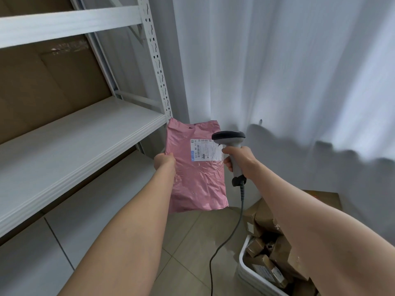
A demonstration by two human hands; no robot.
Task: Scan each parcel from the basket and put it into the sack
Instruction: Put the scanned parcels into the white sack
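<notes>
Currently in hand: one pink parcel (196, 178), a soft plastic mailer, hanging upright at the centre of the frame. The left hand (164, 161) is gripping it by its left edge, with the fingers (169, 155) pinching the plastic. The right hand (239, 160) is curling its fingers (227, 151) round the handle of a grey corded scanner (232, 139). The scanner's dark head is sitting just beside the white label (205, 149) on the parcel's upper right. Its cable (226, 242) is trailing down toward the bottom edge.

Progress, by judgement: this parcel is going through its scan and is not yet bagged. The sack is not showing anywhere in the frame, so the number of parcels already done cannot be told. The white basket (242, 268) at lower right is holding a heap of brown parcels (265, 253), so a good share of the work appears to be waiting.

Surroundings: no working surface is showing; the parcel is being held in the air over a tiled floor (192, 242). A white metal shelf rack (74, 142) is filling the left side, with cardboard boxes (42, 82) on it at upper left. A pale curtain (277, 71) is covering the right and upper right.
</notes>
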